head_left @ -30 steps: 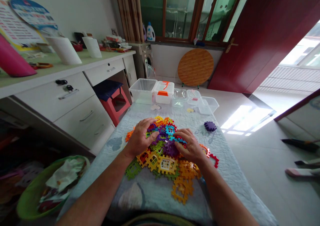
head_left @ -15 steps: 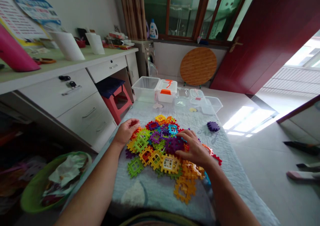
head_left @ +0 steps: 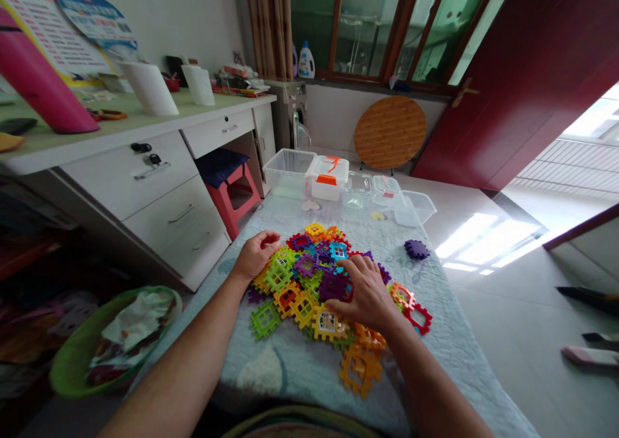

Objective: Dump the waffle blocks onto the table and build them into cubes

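Note:
A heap of colourful interlocking plastic building tiles [head_left: 304, 267], notched at the edges and some with window cut-outs, lies on the cloth-covered table. At its left edge is my left hand [head_left: 256, 255], fingers loosely bent, thumb apart, nothing visible in it. My right hand [head_left: 365, 289] reaches over the right part, fingers and thumb spread around a dark purple tile [head_left: 333, 286]; its palm side is hidden. Nearest me lie an orange tile [head_left: 349, 368] and a green tile [head_left: 265, 320]. A red tile [head_left: 425, 320] shows right of my right wrist.
A purple stack of tiles [head_left: 416, 249] sits apart near the table's right edge. Along the far end stand a clear bin [head_left: 289, 170], a lidded box with orange latches [head_left: 327, 179] and several clear containers. A green basket [head_left: 60, 373] stands on the floor at left.
The view has shifted slightly, moving the scene to the right. My right hand has spread lower across the heap, uncovering the red tile by its wrist. My left hand stays beside the heap.

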The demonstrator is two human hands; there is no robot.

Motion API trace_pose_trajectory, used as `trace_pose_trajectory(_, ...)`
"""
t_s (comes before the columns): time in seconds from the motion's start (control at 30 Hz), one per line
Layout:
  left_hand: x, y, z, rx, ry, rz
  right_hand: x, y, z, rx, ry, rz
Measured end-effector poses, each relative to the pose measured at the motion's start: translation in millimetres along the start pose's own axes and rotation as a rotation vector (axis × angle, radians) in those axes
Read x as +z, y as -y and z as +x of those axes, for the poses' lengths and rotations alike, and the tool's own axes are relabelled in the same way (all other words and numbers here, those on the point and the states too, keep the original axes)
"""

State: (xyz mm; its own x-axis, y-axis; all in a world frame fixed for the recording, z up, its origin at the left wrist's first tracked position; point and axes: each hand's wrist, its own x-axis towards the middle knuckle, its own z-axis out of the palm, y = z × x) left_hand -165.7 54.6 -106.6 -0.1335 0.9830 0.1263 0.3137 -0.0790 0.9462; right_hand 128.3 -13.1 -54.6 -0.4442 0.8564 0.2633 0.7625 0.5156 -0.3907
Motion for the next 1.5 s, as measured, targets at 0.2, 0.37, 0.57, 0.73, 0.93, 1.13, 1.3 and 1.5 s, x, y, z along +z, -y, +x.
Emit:
trace_pose_trajectory(0.2, -0.8, -3, -1, 0.004, 0.001, 0.028, 2, -5, 0, -0.025, 0.015, 0.084)
trace_pose_trajectory(0.37, -0.5, -2, -1, 0.009, 0.003, 0.036, 6, -4, 0, -0.066, -0.027, 0.163)
trace_pose_trajectory(0.57, -0.8, 0, -1, 0.015, 0.021, 0.033, 0, 2, 1, -0.086, -0.057, 0.297)
trace_pose_trajectory(0.73, -0.5, -1, -1, 0.016, 0.015, 0.034, -4, -1, -1, -0.073, -0.043, 0.448)
trace_pose_trajectory(0.93, -1.1, 0, -1, 0.020, 0.021, 0.048, -14, -39, 2, 0.281, -0.267, 0.922)
trace_pose_trajectory(1.13, -0.7, -1, 0, 0.003, 0.018, 0.040, -18, -114, 7, 0.651, -0.643, 0.637)
trace_pose_trajectory(1.3, -1.5, 5, 2, -0.001, 0.040, 0.051, -6, -140, 3, 0.803, -0.550, 0.258)
trace_pose_trajectory(1.5, -2.5, 10, 3, 0.004, 0.043, 0.085, -8, -135, -5, 0.736, -0.371, -0.202)
